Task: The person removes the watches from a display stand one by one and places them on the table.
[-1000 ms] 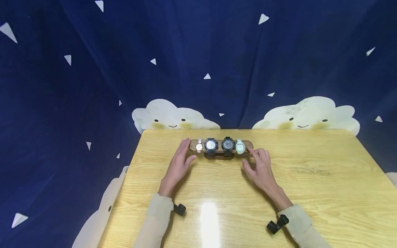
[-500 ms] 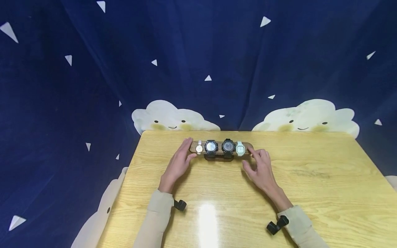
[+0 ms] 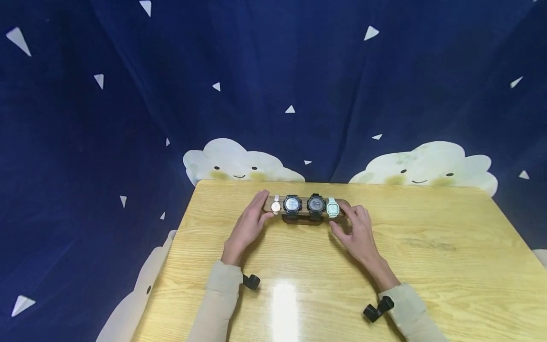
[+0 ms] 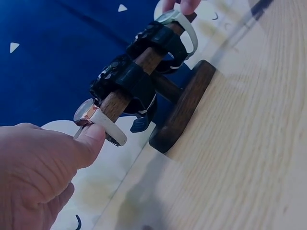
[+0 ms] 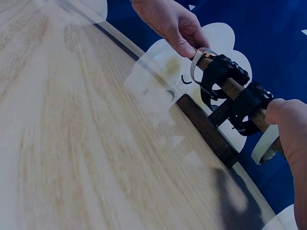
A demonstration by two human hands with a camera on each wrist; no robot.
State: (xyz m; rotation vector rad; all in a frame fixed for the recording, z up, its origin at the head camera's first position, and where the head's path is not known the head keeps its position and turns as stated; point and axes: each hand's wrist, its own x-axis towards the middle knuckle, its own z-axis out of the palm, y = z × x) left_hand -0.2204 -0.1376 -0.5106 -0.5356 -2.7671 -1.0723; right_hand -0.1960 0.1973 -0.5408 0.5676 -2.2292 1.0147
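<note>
A dark wooden watch stand stands on the table, its round bar raised above a flat base. Along the bar sit a small white-strapped watch, two chunky black watches and a mint-coloured square watch. My left hand grips the bar's left end, thumb in front beside the small watch. At the other end my right hand holds the bar next to the mint watch. The right wrist view shows my right thumb over the bar; the other fingers are hidden there.
The light wooden table reaches its back edge just behind the stand. A dark blue curtain with white triangles and smiling clouds hangs behind and at the left. Black wrist cameras jut from both sleeves.
Both hands keep their places at the bar's ends. The right thumb has shifted slightly left, closer in under the mint watch. The whole head view has moved slightly.
</note>
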